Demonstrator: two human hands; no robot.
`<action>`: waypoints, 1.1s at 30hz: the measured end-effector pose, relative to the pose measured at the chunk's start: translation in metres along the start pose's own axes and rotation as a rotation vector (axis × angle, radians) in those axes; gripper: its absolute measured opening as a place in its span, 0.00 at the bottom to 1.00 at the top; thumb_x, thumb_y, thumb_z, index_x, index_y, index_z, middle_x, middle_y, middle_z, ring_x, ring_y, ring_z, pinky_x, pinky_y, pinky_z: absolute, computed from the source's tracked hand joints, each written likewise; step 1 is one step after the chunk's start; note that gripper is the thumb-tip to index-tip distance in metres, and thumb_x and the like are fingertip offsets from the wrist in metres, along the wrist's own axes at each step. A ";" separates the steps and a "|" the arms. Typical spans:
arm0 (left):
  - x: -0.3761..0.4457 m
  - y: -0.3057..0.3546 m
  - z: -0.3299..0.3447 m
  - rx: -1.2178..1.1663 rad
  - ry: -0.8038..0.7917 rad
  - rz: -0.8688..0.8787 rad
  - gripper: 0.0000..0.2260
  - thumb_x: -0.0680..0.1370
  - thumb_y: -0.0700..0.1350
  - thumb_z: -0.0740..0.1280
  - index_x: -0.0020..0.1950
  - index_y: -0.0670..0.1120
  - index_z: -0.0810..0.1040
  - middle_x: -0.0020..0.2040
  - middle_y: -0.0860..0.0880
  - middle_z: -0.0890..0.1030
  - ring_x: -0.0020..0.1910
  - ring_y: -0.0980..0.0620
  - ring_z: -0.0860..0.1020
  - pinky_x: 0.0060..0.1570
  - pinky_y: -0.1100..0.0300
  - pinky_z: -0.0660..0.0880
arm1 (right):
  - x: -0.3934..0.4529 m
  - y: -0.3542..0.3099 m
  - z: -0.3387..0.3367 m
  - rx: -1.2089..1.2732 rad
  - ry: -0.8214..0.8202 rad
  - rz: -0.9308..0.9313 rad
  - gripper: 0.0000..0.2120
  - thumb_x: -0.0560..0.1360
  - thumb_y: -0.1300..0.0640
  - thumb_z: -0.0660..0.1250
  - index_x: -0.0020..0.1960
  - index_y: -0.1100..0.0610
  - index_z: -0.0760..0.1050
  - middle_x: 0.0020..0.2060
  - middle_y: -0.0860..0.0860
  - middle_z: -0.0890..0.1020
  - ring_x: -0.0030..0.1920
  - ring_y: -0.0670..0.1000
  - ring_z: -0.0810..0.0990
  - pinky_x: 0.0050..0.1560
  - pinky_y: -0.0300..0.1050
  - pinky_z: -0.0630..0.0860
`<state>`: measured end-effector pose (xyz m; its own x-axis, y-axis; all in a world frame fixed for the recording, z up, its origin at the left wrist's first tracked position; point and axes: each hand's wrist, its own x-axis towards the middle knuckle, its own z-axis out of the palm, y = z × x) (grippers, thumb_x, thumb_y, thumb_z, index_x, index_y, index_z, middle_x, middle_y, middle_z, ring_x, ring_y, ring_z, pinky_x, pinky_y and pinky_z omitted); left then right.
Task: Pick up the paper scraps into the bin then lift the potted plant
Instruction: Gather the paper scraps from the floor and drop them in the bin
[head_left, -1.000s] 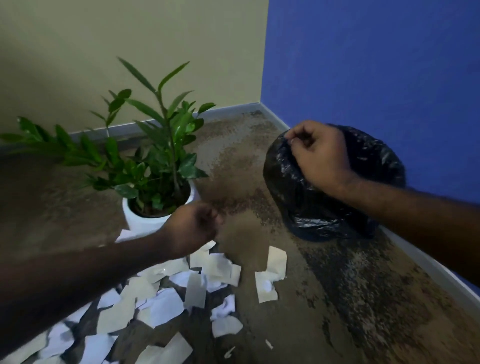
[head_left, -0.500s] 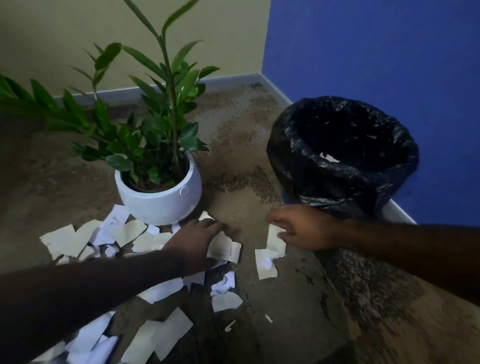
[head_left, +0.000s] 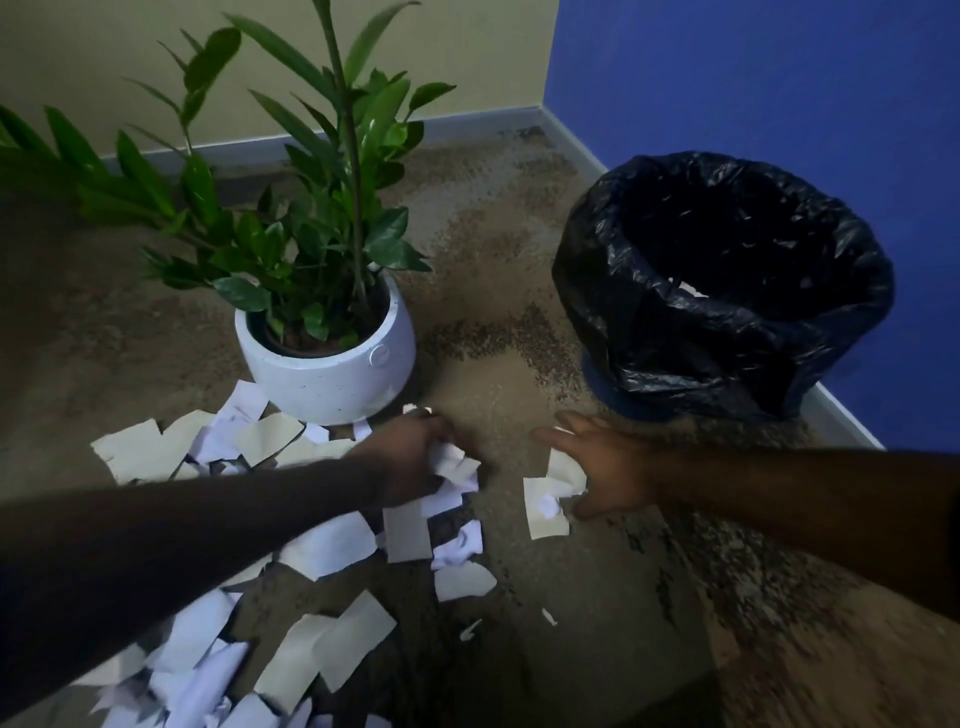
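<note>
Several white and cream paper scraps lie scattered on the floor in front of the potted plant, a leafy green plant in a white round pot. My left hand is low over the pile and its fingers curl round a bunch of scraps. My right hand is down on the floor with spread fingers closing around two scraps. The bin, lined with a black plastic bag, stands to the right by the blue wall, with a pale scrap visible inside.
A beige wall runs behind the plant and a blue wall behind the bin; they meet at a corner with a grey skirting board. The floor is mottled brown. Long leaves reach far to the left.
The camera has dropped closer to the floor. My left hand has gathered scraps into its fingers. My right hand has spread over the two scraps on the right.
</note>
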<state>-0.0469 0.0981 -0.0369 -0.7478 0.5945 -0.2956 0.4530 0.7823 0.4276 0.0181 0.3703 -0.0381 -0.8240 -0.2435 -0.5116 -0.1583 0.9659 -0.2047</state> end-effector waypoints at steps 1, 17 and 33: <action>-0.002 -0.004 -0.005 -0.041 0.039 -0.001 0.19 0.68 0.44 0.74 0.58 0.48 0.78 0.55 0.48 0.78 0.53 0.47 0.77 0.47 0.60 0.72 | 0.002 -0.004 0.003 -0.001 -0.013 0.010 0.52 0.61 0.42 0.75 0.76 0.41 0.47 0.77 0.55 0.50 0.75 0.60 0.51 0.71 0.55 0.59; -0.038 -0.030 -0.035 -0.242 0.170 -0.100 0.16 0.67 0.45 0.78 0.51 0.46 0.79 0.47 0.47 0.82 0.46 0.46 0.78 0.47 0.52 0.77 | 0.010 -0.127 0.032 -0.283 -0.085 -0.355 0.53 0.67 0.40 0.73 0.76 0.42 0.38 0.77 0.61 0.46 0.76 0.65 0.46 0.73 0.64 0.55; -0.061 -0.044 -0.047 -0.288 0.182 -0.106 0.12 0.68 0.44 0.78 0.49 0.49 0.81 0.45 0.53 0.82 0.44 0.55 0.77 0.39 0.65 0.72 | 0.012 -0.151 0.039 -0.297 -0.020 -0.600 0.13 0.77 0.62 0.63 0.61 0.56 0.75 0.61 0.60 0.72 0.62 0.60 0.68 0.61 0.50 0.68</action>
<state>-0.0435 0.0189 0.0028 -0.8691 0.4500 -0.2055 0.2324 0.7382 0.6333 0.0528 0.2181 -0.0459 -0.5365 -0.7447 -0.3969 -0.7312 0.6451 -0.2220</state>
